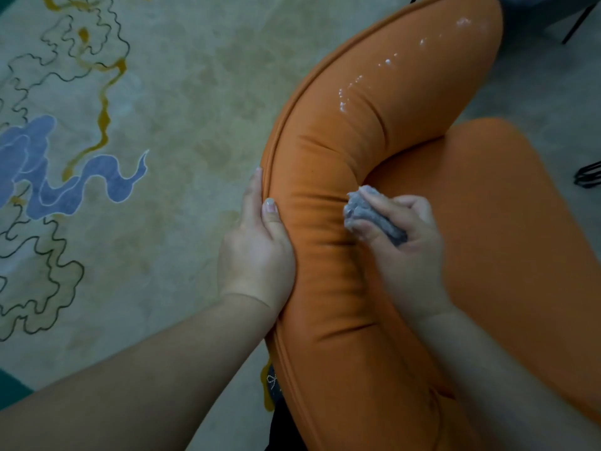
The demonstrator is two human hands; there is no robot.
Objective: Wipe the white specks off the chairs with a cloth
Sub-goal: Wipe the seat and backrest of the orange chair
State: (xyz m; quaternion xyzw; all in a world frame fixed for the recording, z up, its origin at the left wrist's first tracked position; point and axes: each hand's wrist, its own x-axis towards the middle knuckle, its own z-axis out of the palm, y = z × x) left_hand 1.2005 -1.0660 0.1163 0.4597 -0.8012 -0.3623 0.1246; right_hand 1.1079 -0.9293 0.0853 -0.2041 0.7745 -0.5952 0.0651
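An orange upholstered chair (325, 157) with a curved padded backrest fills the right half of the head view, its seat (507, 222) at the right. White specks (387, 63) trail along the far upper part of the backrest. My left hand (257, 249) grips the outer edge of the backrest, thumb on top and fingers behind it. My right hand (403, 236) holds a bunched grey cloth (367, 213) and presses it on the inner side of the backrest, well below the specks.
A pale rug (162, 109) with blue, yellow and black wavy lines lies to the left of the chair. Thin black legs (579, 24) of other furniture show at the top right, and a black wire object (588, 174) sits at the right edge.
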